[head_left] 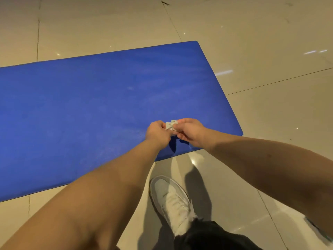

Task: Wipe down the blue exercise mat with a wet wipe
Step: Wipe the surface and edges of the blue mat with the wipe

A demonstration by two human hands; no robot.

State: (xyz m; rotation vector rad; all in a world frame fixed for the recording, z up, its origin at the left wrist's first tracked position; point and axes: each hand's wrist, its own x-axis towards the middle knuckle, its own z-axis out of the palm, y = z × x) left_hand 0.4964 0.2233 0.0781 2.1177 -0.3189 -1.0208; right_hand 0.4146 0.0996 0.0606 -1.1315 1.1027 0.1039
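Blue fills most of the head view: the blue exercise mat (90, 105) lies flat on a glossy tiled floor (270, 51), its right end in sight and its left end running out of frame. Above the mat's near right corner, the left hand (157, 133) and the right hand (191, 132) both pinch a small, crumpled wet wipe (170, 125) between curled fingers, held up between them and apparently clear of the surface. It looks as though the wipe is being opened out or refolded. Pulled too hard from both sides, a damp sheet like this could tear or slip from one pinch and drop. Left bunched, it would touch little of the mat per pass. A white shoe (171, 201) stands just off the near edge and could scuff the mat.
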